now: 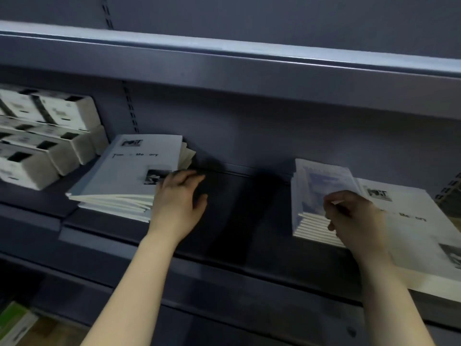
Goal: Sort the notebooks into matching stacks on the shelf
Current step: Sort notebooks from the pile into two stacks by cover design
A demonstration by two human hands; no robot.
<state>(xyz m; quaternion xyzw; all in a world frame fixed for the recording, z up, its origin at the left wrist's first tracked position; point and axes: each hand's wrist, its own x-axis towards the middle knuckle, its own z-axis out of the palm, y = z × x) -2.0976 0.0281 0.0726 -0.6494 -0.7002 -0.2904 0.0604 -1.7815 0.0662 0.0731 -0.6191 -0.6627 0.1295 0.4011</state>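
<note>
Notebooks: white-cover stack centre-left on shelf; blue-cover stack centre-right; second white stack far right | left hand flat, fingers straight, touching white-cover stack's right edge | right hand curled, pinching top blue notebook | white boxes upper left

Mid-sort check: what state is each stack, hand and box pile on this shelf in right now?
left white stack: lying flat, edges fanned unevenly.
left hand: fingers straight, touching that stack's right edge.
blue stack: lying flat, fairly squared.
top blue notebook: tipped up off the blue stack.
right hand: pinches the top blue notebook.
right white stack: lying flat, untouched.
white boxes: piled at far left.
</note>
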